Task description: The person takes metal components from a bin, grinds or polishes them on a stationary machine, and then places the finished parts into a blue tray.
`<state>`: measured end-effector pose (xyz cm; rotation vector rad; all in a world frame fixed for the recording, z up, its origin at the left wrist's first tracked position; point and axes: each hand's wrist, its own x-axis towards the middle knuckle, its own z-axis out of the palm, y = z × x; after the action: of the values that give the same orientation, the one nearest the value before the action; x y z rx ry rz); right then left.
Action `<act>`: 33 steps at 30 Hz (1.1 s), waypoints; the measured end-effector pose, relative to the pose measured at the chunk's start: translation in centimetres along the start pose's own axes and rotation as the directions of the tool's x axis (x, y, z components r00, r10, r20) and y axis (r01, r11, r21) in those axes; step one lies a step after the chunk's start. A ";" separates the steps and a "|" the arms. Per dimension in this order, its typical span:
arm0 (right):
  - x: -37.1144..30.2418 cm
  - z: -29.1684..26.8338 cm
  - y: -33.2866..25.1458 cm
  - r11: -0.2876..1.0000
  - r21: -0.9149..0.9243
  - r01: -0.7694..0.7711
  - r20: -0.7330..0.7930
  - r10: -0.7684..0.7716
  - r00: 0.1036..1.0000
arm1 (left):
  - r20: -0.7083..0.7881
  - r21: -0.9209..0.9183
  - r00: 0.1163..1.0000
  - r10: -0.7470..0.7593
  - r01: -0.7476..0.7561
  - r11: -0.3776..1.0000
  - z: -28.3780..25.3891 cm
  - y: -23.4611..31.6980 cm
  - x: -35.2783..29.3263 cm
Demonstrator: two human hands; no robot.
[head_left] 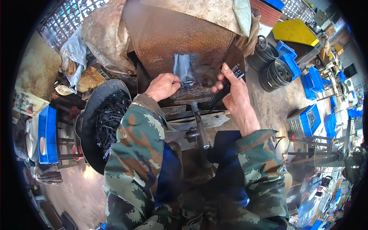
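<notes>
A small metal strip (186,82) is pinched in the left hand (163,86) and held against the scorched steel plate (180,38). A bundle of dark metal strips (226,86) is gripped in the right hand (234,92). Judged mid-placement; a steady hold is called for next. More strips fill the basin (90,126) at left.

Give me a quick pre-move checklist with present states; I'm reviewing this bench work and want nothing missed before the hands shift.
1. Left hand has a grip on the small metal piece: ok.
2. Piece rests on the dark work plate: ok.
3. Right hand holds the black parts: ok.
4. Hammer lies between the forearms, untouched: ok.
5. Basin of dark parts beside the left arm: ok.
6. Piece seated flat: cannot tell.
</notes>
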<state>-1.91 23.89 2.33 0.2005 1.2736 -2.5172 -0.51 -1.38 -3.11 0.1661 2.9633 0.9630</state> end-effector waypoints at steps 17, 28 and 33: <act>-8.7 -3.7 3.0 0.079 -0.676 0.732 0.736 0.117 0.667 | -0.077 -0.089 0.925 -0.371 0.365 0.927 -1.2 -2.9 -0.6; -6.8 -2.7 3.4 0.379 -0.679 0.629 0.658 -0.066 0.750 | -0.337 -0.286 0.847 -0.411 0.324 0.902 -1.7 -0.2 0.0; -3.5 2.3 2.6 0.559 -0.733 0.388 0.352 -0.177 0.919 | -0.660 -0.354 0.682 -0.314 0.085 0.931 -2.0 0.0 1.0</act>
<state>2.29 21.39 2.63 -0.5531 2.3027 -1.8153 -1.62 -2.41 -1.49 -0.7005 3.2728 1.7493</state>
